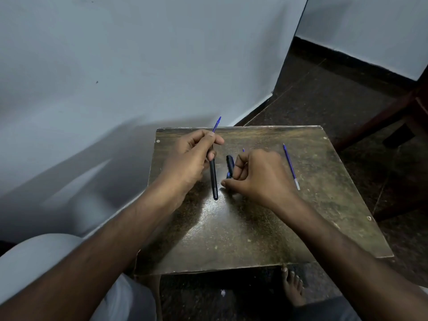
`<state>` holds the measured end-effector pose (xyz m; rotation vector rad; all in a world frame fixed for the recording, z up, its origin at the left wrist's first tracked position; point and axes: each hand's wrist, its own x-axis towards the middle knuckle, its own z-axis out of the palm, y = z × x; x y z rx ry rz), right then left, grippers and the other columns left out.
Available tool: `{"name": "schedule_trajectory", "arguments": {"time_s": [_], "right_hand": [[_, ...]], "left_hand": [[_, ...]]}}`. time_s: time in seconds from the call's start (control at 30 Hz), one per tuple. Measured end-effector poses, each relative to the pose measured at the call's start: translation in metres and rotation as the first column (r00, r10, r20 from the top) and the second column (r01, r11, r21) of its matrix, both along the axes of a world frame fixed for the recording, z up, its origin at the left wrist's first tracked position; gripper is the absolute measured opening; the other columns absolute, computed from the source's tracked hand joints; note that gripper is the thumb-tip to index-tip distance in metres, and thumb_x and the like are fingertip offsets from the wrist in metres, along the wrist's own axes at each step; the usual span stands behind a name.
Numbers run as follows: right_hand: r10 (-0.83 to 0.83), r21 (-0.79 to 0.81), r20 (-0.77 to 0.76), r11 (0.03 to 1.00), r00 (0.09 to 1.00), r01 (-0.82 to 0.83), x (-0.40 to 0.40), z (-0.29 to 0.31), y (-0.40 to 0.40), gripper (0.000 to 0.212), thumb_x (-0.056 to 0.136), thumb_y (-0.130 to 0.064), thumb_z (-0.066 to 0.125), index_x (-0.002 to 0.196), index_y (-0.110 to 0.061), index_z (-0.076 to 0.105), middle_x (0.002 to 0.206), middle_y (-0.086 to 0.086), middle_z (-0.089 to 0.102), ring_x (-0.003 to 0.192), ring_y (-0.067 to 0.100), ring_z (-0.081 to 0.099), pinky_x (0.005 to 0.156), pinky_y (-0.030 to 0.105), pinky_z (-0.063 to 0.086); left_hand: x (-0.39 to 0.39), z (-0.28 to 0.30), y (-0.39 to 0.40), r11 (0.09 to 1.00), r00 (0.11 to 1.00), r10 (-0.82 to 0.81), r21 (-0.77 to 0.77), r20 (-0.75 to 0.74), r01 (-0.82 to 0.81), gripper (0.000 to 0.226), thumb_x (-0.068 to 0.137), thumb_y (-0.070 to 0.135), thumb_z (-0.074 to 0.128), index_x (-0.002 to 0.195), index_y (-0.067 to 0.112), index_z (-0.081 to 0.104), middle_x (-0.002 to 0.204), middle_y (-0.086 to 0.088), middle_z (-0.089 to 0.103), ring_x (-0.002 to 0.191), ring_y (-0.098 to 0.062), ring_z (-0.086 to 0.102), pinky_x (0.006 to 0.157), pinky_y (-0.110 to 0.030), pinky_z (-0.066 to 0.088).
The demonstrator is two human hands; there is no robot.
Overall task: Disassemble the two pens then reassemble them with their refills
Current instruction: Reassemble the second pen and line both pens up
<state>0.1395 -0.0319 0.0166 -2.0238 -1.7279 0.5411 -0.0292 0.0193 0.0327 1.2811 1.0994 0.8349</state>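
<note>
My left hand (193, 156) grips a black pen barrel (213, 179) over the table, its lower end pointing toward me. A blue refill (217, 123) sticks out of the barrel's far end past my fingers. My right hand (257, 174) lies on the table with its fingers curled round small dark pen parts (229, 166), black with a bit of blue; what they are exactly is partly hidden. A second blue refill (291, 166) lies loose on the table to the right of my right hand. A tiny blue piece (243, 149) lies just beyond my right hand.
The small worn wooden table (254, 228) stands against a pale wall on the left. Dark floor lies to the right, with dark furniture legs (393, 117) at the far right. My knee is at lower left and a bare foot (293, 287) under the table's near edge.
</note>
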Motion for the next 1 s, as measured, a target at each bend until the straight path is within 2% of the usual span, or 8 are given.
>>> {"name": "schedule_trajectory", "arguments": {"time_s": [0.13,0.27,0.37,0.5,0.63,0.73,0.87,1.0], "right_hand": [[0.025,0.029,0.016,0.999,1.000,-0.025,0.001,-0.006,0.001,0.034,0.078,-0.036,0.095,0.067,-0.023,0.066,0.056,-0.008,0.072,0.055,0.003,0.072,0.066,0.035,0.065],[-0.043,0.114,-0.032,0.992,0.999,0.046,0.010,0.006,0.003,0.028,0.086,-0.040,0.089,0.073,-0.024,0.071,0.060,-0.010,0.072,0.055,-0.002,0.066,0.053,0.013,0.048],[-0.122,0.134,-0.227,0.979,0.966,0.155,0.021,0.016,0.004,0.022,0.096,-0.040,0.079,0.081,-0.024,0.077,0.069,-0.008,0.078,0.057,-0.003,0.067,0.056,0.011,0.047],[-0.063,0.045,-0.675,0.991,0.735,0.127,0.019,0.020,0.001,0.023,0.103,-0.034,0.072,0.100,-0.014,0.084,0.089,0.003,0.084,0.070,0.009,0.070,0.064,0.028,0.055],[-0.065,0.026,-0.788,0.990,0.613,0.138,0.017,0.014,0.004,0.016,0.100,-0.020,0.075,0.088,-0.011,0.081,0.082,0.007,0.076,0.068,0.010,0.064,0.062,0.026,0.051],[-0.126,-0.001,-0.843,0.972,0.522,0.233,0.027,0.018,0.007,0.014,0.101,-0.015,0.073,0.088,-0.011,0.076,0.083,0.008,0.070,0.066,0.009,0.061,0.060,0.023,0.050],[-0.131,0.086,-0.839,0.927,0.528,0.366,0.048,0.026,0.009,0.015,0.102,-0.012,0.068,0.088,-0.014,0.071,0.082,0.004,0.068,0.067,0.011,0.064,0.059,0.024,0.052],[-0.144,0.004,-0.766,0.973,0.626,0.229,0.049,0.018,0.004,0.008,0.100,-0.014,0.073,0.093,-0.013,0.076,0.089,0.007,0.074,0.075,0.011,0.065,0.067,0.026,0.052]], "left_hand": [[0.002,-0.001,0.000,1.000,1.000,0.007,0.005,0.005,-0.007,0.032,0.113,0.033,0.053,0.089,0.027,0.073,0.060,0.012,0.050,0.046,-0.001,0.036,0.042,-0.012,0.028],[0.000,-0.002,-0.001,1.000,1.000,-0.003,0.002,-0.003,0.003,0.034,0.113,0.037,0.053,0.089,0.023,0.072,0.063,0.011,0.051,0.046,0.003,0.041,0.043,-0.008,0.031],[0.002,-0.004,-0.002,0.999,0.999,-0.019,0.033,-0.032,0.020,0.037,0.112,0.044,0.053,0.086,0.026,0.072,0.064,0.012,0.051,0.048,0.002,0.040,0.047,-0.014,0.031],[0.009,-0.008,-0.010,0.992,0.991,-0.086,0.083,-0.099,0.094,0.038,0.111,0.045,0.054,0.089,0.022,0.075,0.064,0.008,0.054,0.050,-0.003,0.041,0.054,-0.023,0.032],[0.016,-0.011,-0.015,0.984,0.984,-0.102,0.128,-0.149,0.121,0.041,0.112,0.043,0.053,0.090,0.019,0.077,0.061,0.009,0.057,0.050,0.000,0.045,0.053,-0.019,0.033],[0.016,-0.014,-0.014,0.979,0.977,-0.133,0.131,-0.169,0.156,0.043,0.112,0.047,0.051,0.089,0.025,0.079,0.061,0.011,0.058,0.050,-0.005,0.044,0.056,-0.026,0.034],[0.017,-0.016,-0.015,0.968,0.962,-0.164,0.153,-0.216,0.199,0.043,0.114,0.042,0.049,0.090,0.021,0.078,0.060,0.013,0.056,0.052,-0.007,0.041,0.056,-0.026,0.033],[0.022,-0.018,-0.017,0.979,0.976,-0.189,0.061,-0.106,0.196,0.044,0.113,0.047,0.049,0.085,0.028,0.076,0.063,0.013,0.053,0.048,-0.004,0.037,0.045,-0.017,0.027]]}}
